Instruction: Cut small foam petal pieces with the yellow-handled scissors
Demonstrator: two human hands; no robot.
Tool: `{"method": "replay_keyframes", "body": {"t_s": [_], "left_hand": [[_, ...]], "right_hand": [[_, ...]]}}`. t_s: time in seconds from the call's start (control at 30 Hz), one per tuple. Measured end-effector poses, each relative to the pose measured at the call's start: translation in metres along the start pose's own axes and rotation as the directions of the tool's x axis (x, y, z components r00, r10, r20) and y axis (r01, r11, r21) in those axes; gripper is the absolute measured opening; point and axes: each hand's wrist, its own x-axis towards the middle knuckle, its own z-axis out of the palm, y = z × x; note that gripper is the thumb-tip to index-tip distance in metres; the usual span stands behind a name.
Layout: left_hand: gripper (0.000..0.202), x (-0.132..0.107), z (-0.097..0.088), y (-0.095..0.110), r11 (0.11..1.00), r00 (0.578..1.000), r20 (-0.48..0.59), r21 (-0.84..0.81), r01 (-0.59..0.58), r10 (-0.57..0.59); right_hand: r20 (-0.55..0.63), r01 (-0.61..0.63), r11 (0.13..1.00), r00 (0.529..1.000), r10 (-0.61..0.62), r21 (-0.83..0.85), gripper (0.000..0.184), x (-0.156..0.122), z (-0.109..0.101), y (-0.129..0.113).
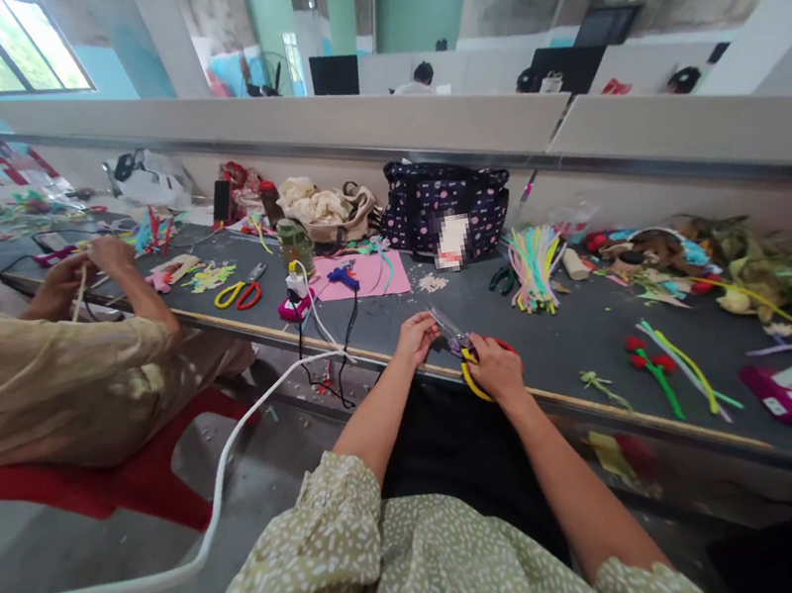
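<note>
My right hand (498,366) grips a pair of scissors (450,324) with yellow and red handles. Their blades point up and toward the left, over the table's front edge. Close to the blades, my left hand (418,338) is closed in a pinch; whatever lies between its fingertips is too small to make out. Beyond my hands, a blue glue gun (343,278) rests on a pink sheet (392,272). A bundle of pastel fuzzy stems (538,269) stands farther right. Red fuzzy flowers on a green stem (659,370) lie to the right of my right hand.
A white cable (235,442) runs across at left toward a magenta power strip (296,304). A dark patterned bag (445,203) stands behind. Another person (55,376) works at left, near a second pair of scissors (243,291). Craft materials crowd the far right by another magenta strip (788,400).
</note>
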Motion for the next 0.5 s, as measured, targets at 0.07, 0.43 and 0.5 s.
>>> {"method": "replay_keyframes", "body": {"t_s": [0.07,0.43,0.5], "left_hand": [[0.022,-0.0005,0.0004,0.0006,1.0,1.0,-0.004,-0.006,0.001,-0.001],[0.022,-0.0026,0.0032,0.0018,1.0,1.0,-0.002,-0.024,-0.007,0.007],[0.023,-0.0014,0.0016,0.0008,0.999,1.0,0.01,-0.039,-0.012,0.013]], "right_hand": [[0.007,0.008,1.0,1.0,-0.008,-0.009,0.041,0.0003,-0.0006,0.0004],[0.002,-0.012,1.0,1.0,0.012,-0.016,0.042,0.0,-0.0009,-0.0008],[-0.012,-0.01,1.0,1.0,0.01,-0.012,0.041,-0.0005,-0.0012,-0.0008]]}}
